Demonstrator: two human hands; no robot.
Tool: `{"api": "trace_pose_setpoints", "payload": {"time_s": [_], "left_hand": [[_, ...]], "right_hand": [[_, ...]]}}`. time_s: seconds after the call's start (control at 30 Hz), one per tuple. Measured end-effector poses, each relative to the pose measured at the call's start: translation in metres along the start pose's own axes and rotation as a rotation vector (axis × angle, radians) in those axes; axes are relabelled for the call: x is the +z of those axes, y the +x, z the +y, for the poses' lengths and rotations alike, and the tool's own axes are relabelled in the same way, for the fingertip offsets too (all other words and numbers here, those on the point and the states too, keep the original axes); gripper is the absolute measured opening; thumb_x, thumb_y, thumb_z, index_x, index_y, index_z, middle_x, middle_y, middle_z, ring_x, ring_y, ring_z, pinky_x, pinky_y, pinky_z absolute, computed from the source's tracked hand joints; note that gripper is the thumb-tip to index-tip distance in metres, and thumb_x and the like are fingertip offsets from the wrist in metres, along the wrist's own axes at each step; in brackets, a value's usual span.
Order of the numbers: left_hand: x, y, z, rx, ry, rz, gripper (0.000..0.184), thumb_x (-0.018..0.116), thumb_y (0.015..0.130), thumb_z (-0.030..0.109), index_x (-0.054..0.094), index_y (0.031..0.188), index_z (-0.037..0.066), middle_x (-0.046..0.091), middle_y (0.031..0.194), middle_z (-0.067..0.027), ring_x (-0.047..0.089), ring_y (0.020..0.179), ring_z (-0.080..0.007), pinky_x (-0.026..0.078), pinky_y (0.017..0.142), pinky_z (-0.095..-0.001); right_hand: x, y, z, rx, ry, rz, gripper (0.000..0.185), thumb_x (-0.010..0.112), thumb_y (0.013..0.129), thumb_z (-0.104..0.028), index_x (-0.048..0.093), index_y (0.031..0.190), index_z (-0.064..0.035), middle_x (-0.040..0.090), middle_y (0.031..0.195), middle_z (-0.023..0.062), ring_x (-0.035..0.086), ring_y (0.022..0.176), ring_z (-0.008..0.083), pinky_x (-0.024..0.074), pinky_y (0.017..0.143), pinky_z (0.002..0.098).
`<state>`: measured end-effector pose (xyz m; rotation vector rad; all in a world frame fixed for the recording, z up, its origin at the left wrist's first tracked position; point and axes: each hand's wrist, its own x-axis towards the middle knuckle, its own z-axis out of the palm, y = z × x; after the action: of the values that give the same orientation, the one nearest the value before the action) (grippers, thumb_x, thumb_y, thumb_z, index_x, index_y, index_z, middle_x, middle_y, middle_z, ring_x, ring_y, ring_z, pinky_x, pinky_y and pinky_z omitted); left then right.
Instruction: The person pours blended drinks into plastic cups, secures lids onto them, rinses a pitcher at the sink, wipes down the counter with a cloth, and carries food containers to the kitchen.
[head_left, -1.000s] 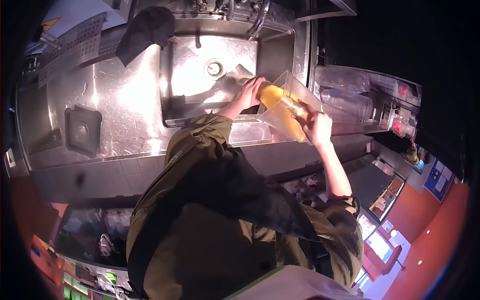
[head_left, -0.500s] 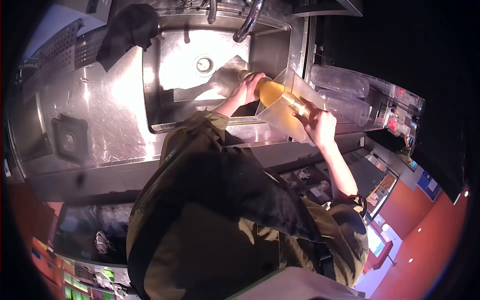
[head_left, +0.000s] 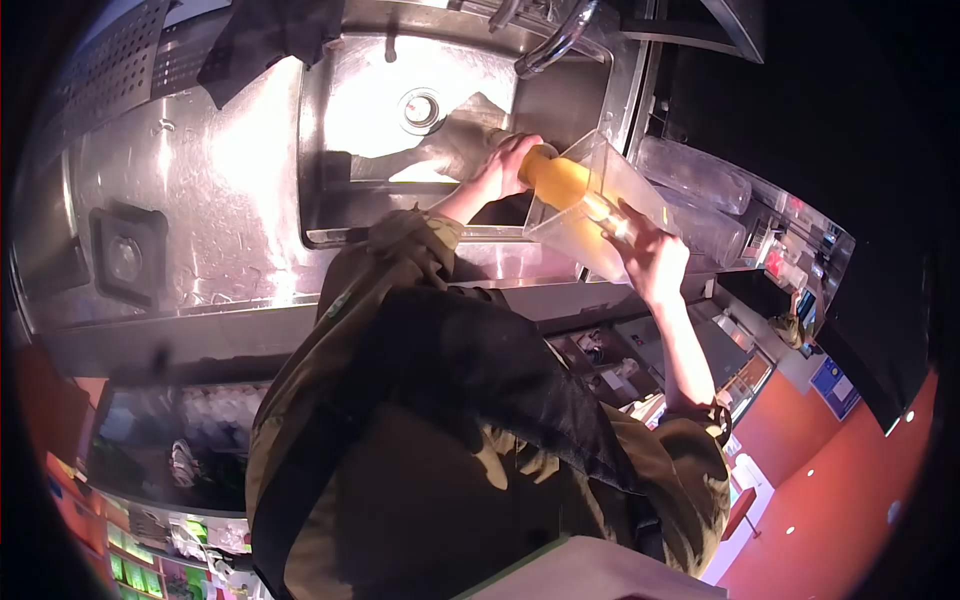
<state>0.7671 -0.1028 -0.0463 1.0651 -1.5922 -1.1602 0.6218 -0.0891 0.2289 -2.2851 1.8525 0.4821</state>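
My left hand [head_left: 508,170] is closed round the narrow end of a yellow-orange, bottle-shaped thing [head_left: 562,183], whose wider part reaches into the open mouth of a clear square-sided container [head_left: 575,235]. Whether the yellow is the thing itself or liquid in it cannot be told. My right hand [head_left: 648,250] grips the side of the container, fingers spread along its wall. The container is tilted, its mouth toward my left hand. Both hands are over the front right corner of a steel sink [head_left: 330,235], with a round drain [head_left: 420,110] behind them.
A curved metal tap [head_left: 558,40] overhangs the sink. On the steel counter [head_left: 220,220] at left lie a dark cloth [head_left: 265,45] and a dark square lid-like piece [head_left: 128,257]. Clear cylindrical containers [head_left: 695,175] lie right of the sink. Shelves [head_left: 610,365] run below the counter.
The view has shifted, so the sink and counter sit slightly differently in frame. Both hands keep their hold, and the container and yellow thing stay in nearly the same relation.
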Motion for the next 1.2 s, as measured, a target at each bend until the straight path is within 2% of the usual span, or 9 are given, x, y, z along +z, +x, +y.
{"api": "trace_pose_setpoints", "payload": {"time_s": [0.33, 0.43, 0.6, 0.73, 0.8, 0.9, 0.93, 1.1, 1.2], "left_hand": [[0.008, -0.009, -0.007, 0.045, -0.029, 0.057, 0.077, 0.081, 0.057, 0.012, 0.043, 0.123, 0.005, 0.053, 0.119, -0.0161, 0.053, 0.109, -0.0353, 0.047, 0.092, -0.0415], [0.007, -0.003, -0.005, 0.053, -0.028, 0.078, 0.077, 0.082, 0.057, 0.012, 0.043, 0.123, 0.005, 0.053, 0.118, -0.0164, 0.052, 0.109, -0.0363, 0.046, 0.092, -0.0414], [0.015, -0.009, -0.007, 0.036, -0.087, 0.07, 0.075, 0.081, 0.057, 0.012, 0.044, 0.122, 0.005, 0.053, 0.117, -0.0172, 0.051, 0.11, -0.0356, 0.044, 0.094, -0.0414], [0.012, -0.007, -0.012, 0.01, -0.113, 0.072, 0.077, 0.081, 0.057, 0.011, 0.042, 0.123, 0.005, 0.052, 0.118, -0.0179, 0.051, 0.111, -0.0359, 0.043, 0.096, -0.0414], [0.017, -0.01, -0.013, 0.029, -0.08, 0.07, 0.082, 0.083, 0.055, 0.012, 0.04, 0.125, 0.004, 0.051, 0.12, -0.0183, 0.05, 0.112, -0.036, 0.043, 0.097, -0.0409], [0.017, -0.011, -0.011, -0.089, -0.14, 0.036, 0.081, 0.082, 0.056, 0.012, 0.04, 0.125, 0.003, 0.051, 0.121, -0.0177, 0.05, 0.112, -0.0358, 0.042, 0.097, -0.0409], [0.016, -0.01, -0.014, 0.062, -0.074, 0.11, 0.083, 0.083, 0.058, 0.013, 0.038, 0.128, 0.006, 0.051, 0.12, -0.0184, 0.053, 0.109, -0.0357, 0.046, 0.093, -0.0405], [0.016, -0.009, -0.007, -0.004, -0.124, 0.053, 0.084, 0.083, 0.058, 0.014, 0.037, 0.128, 0.006, 0.049, 0.123, -0.0181, 0.05, 0.113, -0.0353, 0.044, 0.095, -0.0414], [0.018, -0.011, -0.011, -0.03, -0.107, 0.016, 0.085, 0.083, 0.057, 0.013, 0.036, 0.128, 0.006, 0.049, 0.123, -0.0176, 0.05, 0.113, -0.035, 0.044, 0.094, -0.0416]], "right_hand": [[-0.004, -0.003, -0.004, 0.081, 0.088, -0.032, 0.052, 0.075, 0.071, -0.043, 0.064, 0.116, -0.0208, 0.054, 0.05, 0.0043, 0.057, 0.043, 0.017, 0.0487, 0.049, 0.0316], [-0.003, 0.005, -0.007, 0.018, -0.021, -0.012, 0.052, 0.076, 0.07, -0.041, 0.064, 0.116, -0.0208, 0.051, 0.048, 0.0031, 0.055, 0.042, 0.0157, 0.0481, 0.049, 0.0309], [-0.008, 0.007, -0.014, 0.088, 0.004, -0.094, 0.053, 0.076, 0.07, -0.037, 0.062, 0.119, -0.0232, 0.057, 0.053, 0.0043, 0.057, 0.045, 0.0177, 0.0489, 0.051, 0.0327], [0.003, 0.0, 0.001, -0.035, 0.108, 0.044, 0.051, 0.075, 0.072, -0.037, 0.063, 0.118, -0.0227, 0.06, 0.056, 0.0064, 0.058, 0.046, 0.0186, 0.0487, 0.05, 0.0328], [-0.005, 0.005, -0.01, 0.05, 0.037, -0.061, 0.052, 0.076, 0.07, -0.038, 0.063, 0.118, -0.0223, 0.059, 0.056, 0.0058, 0.058, 0.046, 0.0181, 0.0491, 0.051, 0.0327], [-0.007, 0.013, -0.015, 0.075, 0.038, -0.068, 0.053, 0.076, 0.07, -0.04, 0.063, 0.118, -0.0215, 0.059, 0.055, 0.0057, 0.058, 0.046, 0.0176, 0.0495, 0.052, 0.0327], [-0.004, 0.008, -0.01, 0.045, 0.072, -0.036, 0.053, 0.076, 0.07, -0.04, 0.063, 0.118, -0.0214, 0.059, 0.056, 0.0061, 0.058, 0.046, 0.0177, 0.0495, 0.052, 0.0329], [-0.003, 0.013, -0.018, 0.074, -0.041, -0.077, 0.055, 0.077, 0.069, -0.04, 0.063, 0.118, -0.0218, 0.057, 0.053, 0.0055, 0.056, 0.045, 0.0183, 0.0496, 0.052, 0.0327], [-0.008, 0.01, -0.017, 0.082, 0.053, -0.089, 0.053, 0.076, 0.069, -0.042, 0.064, 0.116, -0.0225, 0.06, 0.056, 0.0076, 0.059, 0.048, 0.0211, 0.05, 0.052, 0.0332]]}}
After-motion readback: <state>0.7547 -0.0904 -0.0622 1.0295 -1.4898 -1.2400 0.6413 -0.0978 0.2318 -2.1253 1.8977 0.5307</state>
